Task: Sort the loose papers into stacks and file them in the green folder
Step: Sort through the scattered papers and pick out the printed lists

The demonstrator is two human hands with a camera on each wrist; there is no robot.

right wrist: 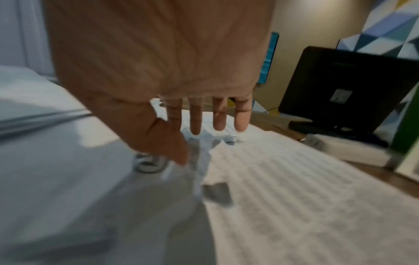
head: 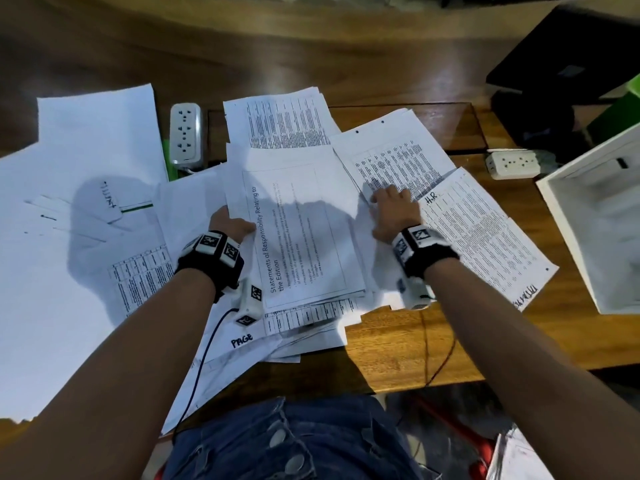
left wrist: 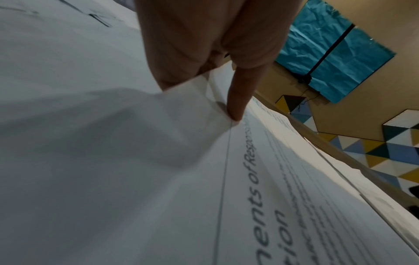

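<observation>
The top sheet (head: 298,233) of the middle pile reads "Statements of Responsibility Relating to the Edition", a lower sheet (head: 242,341) bears handwritten "PAGE", and a right-hand page (head: 485,237) is marked "H.R"

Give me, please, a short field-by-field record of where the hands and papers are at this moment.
left hand: grips the left edge of the titled sheet
right hand: fingers straight, resting on the table-printed sheet
loose papers: spread unsorted over the wooden desk
green folder: only a green edge shows, far right
power strip: between paper piles
</observation>
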